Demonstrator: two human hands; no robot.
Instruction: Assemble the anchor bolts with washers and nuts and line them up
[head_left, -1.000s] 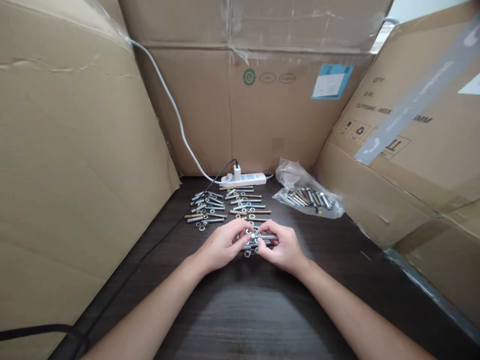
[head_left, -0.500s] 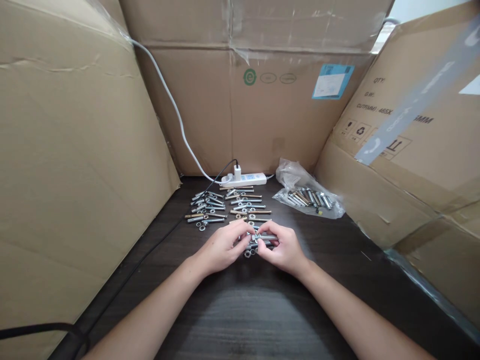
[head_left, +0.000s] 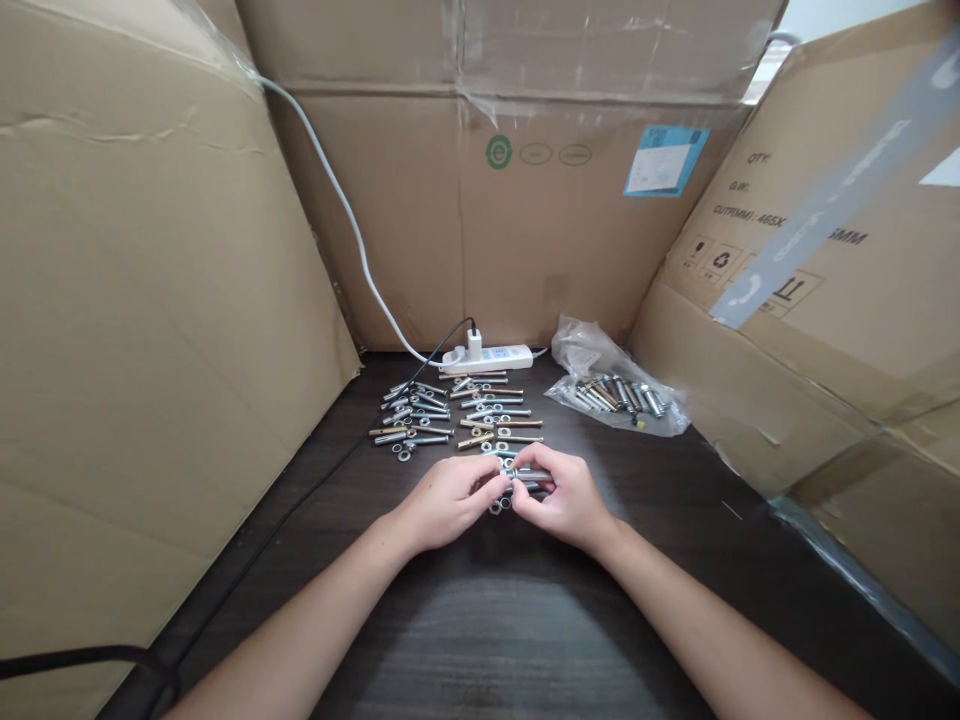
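Note:
My right hand (head_left: 566,497) pinches a silver expansion bolt (head_left: 533,475) that lies roughly level, pointing left and right. At the bolt's left end, the thumb and fingertips of my left hand (head_left: 450,500) close around its tip; whether a nut is between them is too small to tell. Below the hands, a loose nut (head_left: 495,507) and a ring washer (head_left: 505,503) rest on the dark table. Just beyond are rows of taken-apart bolts (head_left: 495,414), sleeves, nuts and washers, some silver, some brass-coloured. More such parts (head_left: 416,415) form a group on the left.
A clear plastic bag (head_left: 592,350) with several expansion bolts lies at the right rear. Behind the rows stands a white power strip (head_left: 510,357) with a charger plugged in. A black cable (head_left: 300,497) crosses the table's left side. Cardboard walls (head_left: 525,240) enclose three sides.
My left thumb and fingertips have come in closer to the bolt's left end and shifted slightly, uncovering a brass-coloured sleeve behind. My right hand keeps its hold almost in place.

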